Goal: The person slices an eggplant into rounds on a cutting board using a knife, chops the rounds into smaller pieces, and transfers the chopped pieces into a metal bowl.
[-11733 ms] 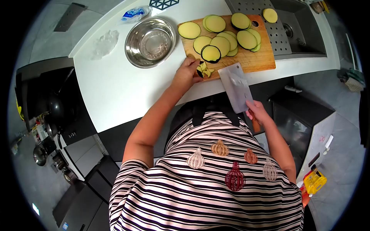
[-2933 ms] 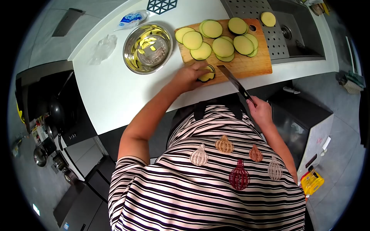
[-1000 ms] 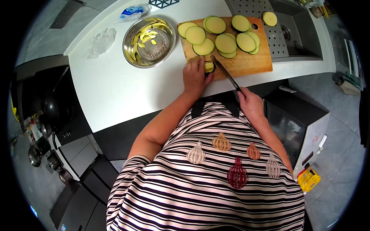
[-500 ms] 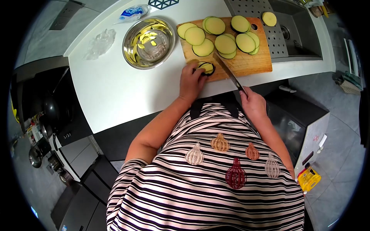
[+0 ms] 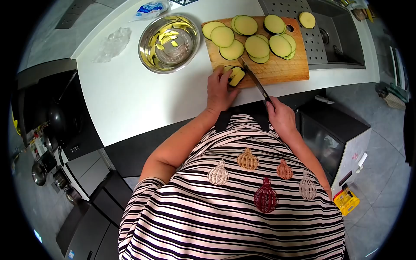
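My left hand is at the near left corner of the wooden cutting board, its fingers closed on dark-skinned, pale-fleshed eggplant pieces. My fingers partly hide these pieces, and one cut strip lies tilted toward the knife. My right hand is wrapped around the handle of a kitchen knife. The blade points up and left across the board, just right of the held pieces. Several round eggplant slices lie in overlapping groups over the far part of the board.
Left of the board stands a steel bowl with several cut wedges inside. A crumpled plastic bag and a blue-and-white packet lie farther left. Right of the board is a sink with a perforated tray holding an eggplant end piece.
The pieces under my left hand have spread, and a cut strip now leans outward on the right. The knife has shifted slightly left. The whole view has moved a little.
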{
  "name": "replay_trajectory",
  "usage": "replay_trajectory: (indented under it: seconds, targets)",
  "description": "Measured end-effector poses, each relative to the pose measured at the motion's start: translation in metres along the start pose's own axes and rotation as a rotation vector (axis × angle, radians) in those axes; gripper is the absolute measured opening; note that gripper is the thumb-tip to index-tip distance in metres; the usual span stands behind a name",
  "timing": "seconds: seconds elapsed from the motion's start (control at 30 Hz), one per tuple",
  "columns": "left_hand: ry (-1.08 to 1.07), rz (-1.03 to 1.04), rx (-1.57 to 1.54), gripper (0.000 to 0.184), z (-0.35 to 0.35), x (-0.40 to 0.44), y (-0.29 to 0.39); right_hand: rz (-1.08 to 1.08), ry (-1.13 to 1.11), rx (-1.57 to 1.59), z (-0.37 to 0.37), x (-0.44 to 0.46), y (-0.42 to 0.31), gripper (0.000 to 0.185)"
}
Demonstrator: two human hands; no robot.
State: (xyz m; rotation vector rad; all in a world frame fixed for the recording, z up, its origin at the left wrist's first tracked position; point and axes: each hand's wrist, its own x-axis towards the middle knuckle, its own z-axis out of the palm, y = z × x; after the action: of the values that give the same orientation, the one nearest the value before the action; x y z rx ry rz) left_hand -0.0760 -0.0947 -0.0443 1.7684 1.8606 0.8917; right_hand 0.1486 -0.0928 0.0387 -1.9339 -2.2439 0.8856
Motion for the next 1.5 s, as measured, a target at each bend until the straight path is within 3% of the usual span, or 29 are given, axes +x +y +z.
replay_trajectory:
  seconds: [0.33, 0.43, 0.5, 0.7, 0.87, 0.93, 1.2, 1.5]
  targets:
    - [-0.037, -0.02, -0.046, 0.09, 0.009, 0.005, -0.003, -0.006, 0.002, 0.002, 0.005, 0.0, -0.001, 0.025]
    - [-0.069, -0.006, -0.063, 0.084, 0.008, 0.01, 0.001, -0.033, 0.033, 0.007, 0.007, 0.0, 0.001, 0.026]
    - [-0.018, 0.168, -0.006, 0.068, 0.005, 0.011, 0.003, -0.024, 0.028, 0.003, 0.007, 0.001, 0.0, 0.026]
    - [0.089, 0.321, -0.045, 0.042, 0.011, 0.02, -0.013, -0.004, 0.009, -0.037, 0.003, 0.0, -0.003, 0.026]
    - [0.063, 0.322, -0.086, 0.039, 0.01, 0.022, -0.016, 0.019, 0.014, -0.049, -0.008, -0.001, -0.003, 0.025]
    - [0.058, 0.308, -0.076, 0.039, 0.004, 0.021, -0.013, -0.031, 0.123, 0.027, -0.012, -0.006, -0.006, 0.025]
    - [0.068, 0.375, -0.115, 0.028, 0.011, 0.023, -0.017, -0.077, 0.026, -0.046, -0.027, -0.015, -0.012, 0.023]
    - [0.074, 0.322, -0.08, 0.032, 0.008, 0.024, -0.01, -0.13, 0.011, -0.156, -0.025, -0.006, -0.016, 0.016]
